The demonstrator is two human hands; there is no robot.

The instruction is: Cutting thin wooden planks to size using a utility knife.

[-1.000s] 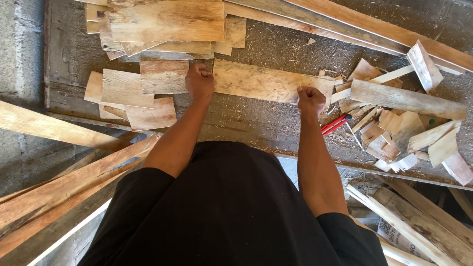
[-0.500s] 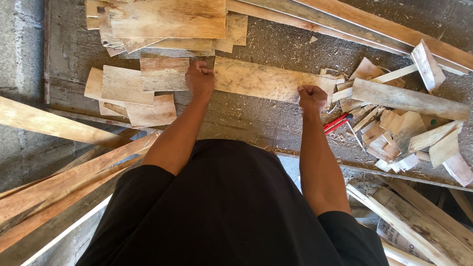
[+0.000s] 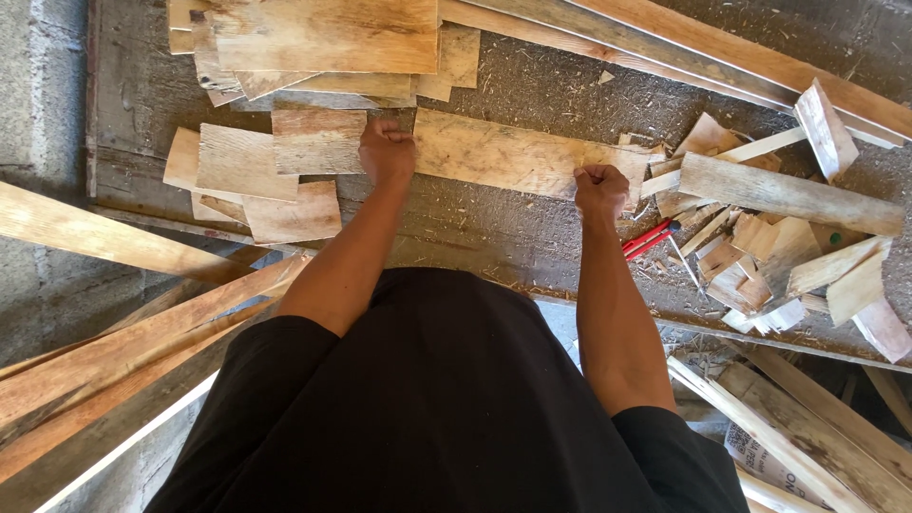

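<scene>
A pale wooden board [image 3: 513,157] lies flat on a rough, sawdust-strewn workbench [image 3: 494,237], running slightly downhill from left to right in the view. The person's left hand [image 3: 387,152] is curled into a fist over the board's left end, gripping its near edge. The right hand [image 3: 600,187] is also closed, clamped on the board's near edge close to its right end. Both bare forearms reach forward from a black top that fills the lower middle of the view.

Just left of the board, touching or nearly touching it, sit several short square offcuts [image 3: 247,166], overlapping one another. Beyond the board, at the top of the view, is a loose stack of wider flat boards [image 3: 323,38]. To the right lies a heap of small scraps [image 3: 769,256], with a thick grey plank [image 3: 788,195] across it and a red-handled tool [image 3: 648,237] poking out near the right hand. Long planks [image 3: 741,57] run diagonally along the far edge of the bench.

The bench top is dark, gritty and covered in shavings. A grey block wall [image 3: 38,85] stands at the left. Long timbers [image 3: 123,351] lean below the bench on the left, and more lie at lower right.

The person's body hides the bench's near edge. The tool's head is buried under scraps, so its kind cannot be told.
</scene>
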